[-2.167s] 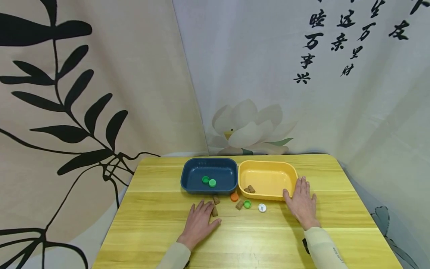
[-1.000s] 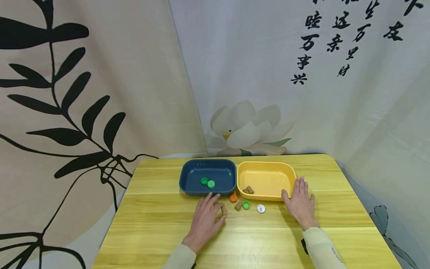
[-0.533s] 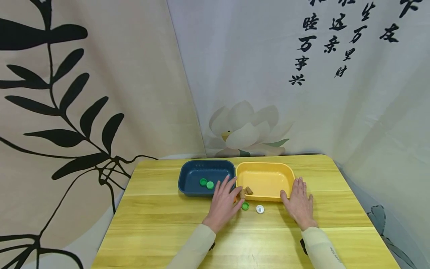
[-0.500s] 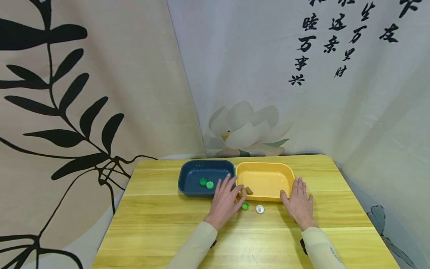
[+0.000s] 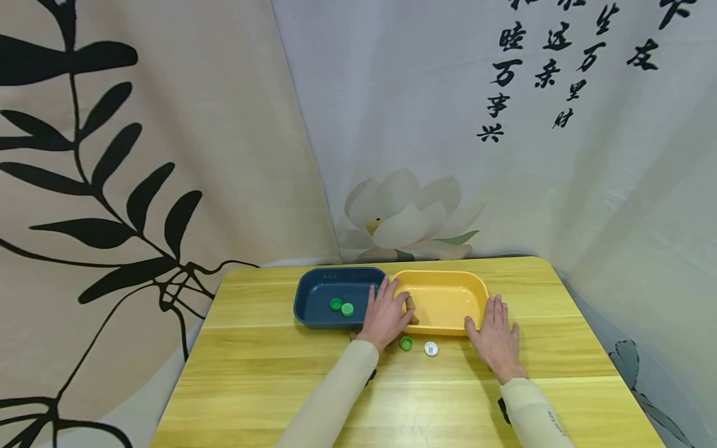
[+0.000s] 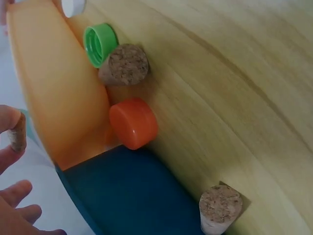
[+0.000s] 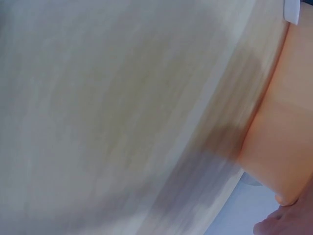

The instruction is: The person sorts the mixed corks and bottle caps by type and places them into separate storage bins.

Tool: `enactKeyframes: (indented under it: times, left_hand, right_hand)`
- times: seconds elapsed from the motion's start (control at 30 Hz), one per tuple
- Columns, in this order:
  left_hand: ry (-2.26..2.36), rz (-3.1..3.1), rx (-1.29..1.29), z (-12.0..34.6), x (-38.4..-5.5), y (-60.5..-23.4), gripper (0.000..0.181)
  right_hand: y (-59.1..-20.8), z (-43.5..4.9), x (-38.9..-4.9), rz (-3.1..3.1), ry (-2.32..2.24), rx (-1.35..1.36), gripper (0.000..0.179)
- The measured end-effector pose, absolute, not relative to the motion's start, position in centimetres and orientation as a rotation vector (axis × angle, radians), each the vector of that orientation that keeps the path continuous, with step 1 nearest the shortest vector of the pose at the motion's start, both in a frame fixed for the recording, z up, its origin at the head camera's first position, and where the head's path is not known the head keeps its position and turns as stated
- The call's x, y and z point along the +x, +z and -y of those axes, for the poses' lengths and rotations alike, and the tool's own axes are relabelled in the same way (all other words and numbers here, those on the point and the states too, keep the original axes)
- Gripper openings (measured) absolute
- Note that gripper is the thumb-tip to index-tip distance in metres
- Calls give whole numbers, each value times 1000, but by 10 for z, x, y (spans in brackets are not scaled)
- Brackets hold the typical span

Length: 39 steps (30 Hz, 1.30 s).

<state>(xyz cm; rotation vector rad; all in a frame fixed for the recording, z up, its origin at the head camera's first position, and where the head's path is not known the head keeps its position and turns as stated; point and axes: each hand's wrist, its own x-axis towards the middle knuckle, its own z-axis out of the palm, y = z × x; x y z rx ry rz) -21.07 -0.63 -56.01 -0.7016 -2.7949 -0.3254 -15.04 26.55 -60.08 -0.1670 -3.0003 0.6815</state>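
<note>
My left hand [image 5: 386, 317] pinches a cork [image 5: 410, 303] between thumb and index finger, above the left end of the yellow tray [image 5: 478, 281]. The left wrist view also shows this cork [image 6: 18, 132] at the fingertips. Below it a cork [image 5: 414, 320] lies in the tray, partly covered by the hand. My right hand [image 5: 497, 345] lies with straight fingers at the tray's right front corner, thumb by the rim. In the left wrist view, an orange cap [image 6: 134, 122], a green cap [image 6: 99, 44] and two corks [image 6: 128, 64] stand on the table in front of the trays.
Left of the yellow tray is a blue tray [image 5: 302, 318] holding two green caps [image 5: 347, 309]. A white cap [image 5: 431, 348] lies on the wooden table [image 5: 252, 373] in front of the yellow tray. Printed cloth [image 5: 241, 124] hangs behind the table.
My left hand has taken a cork from the table in front of the blue tray and carried it right and forward over the yellow tray. The right hand has stayed in place.
</note>
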Motion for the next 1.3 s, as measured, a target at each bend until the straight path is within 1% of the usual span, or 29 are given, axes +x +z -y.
enactKeyframes:
  times: [0.37,0.43,0.67,0.87,1.3]
  left_hand:
    - [-246,2905,-609,-6,-227,-569,34]
    - [-238,2928,-596,-6,-227,-570,39]
    - [-295,2957,-559,0,-224,-570,70]
    - [-411,2912,-572,8,-212,-572,81]
    - [-472,2834,-606,37,-168,-577,86]
  right_hand:
    - [-600,-264,-150,3014,665,-164,89]
    - [-601,-263,-151,3013,666,-164,89]
    - [-602,-263,-151,3007,680,-166,89]
    - [-601,-265,-150,3014,680,-171,89]
    - [-602,-266,-150,3006,674,-164,89]
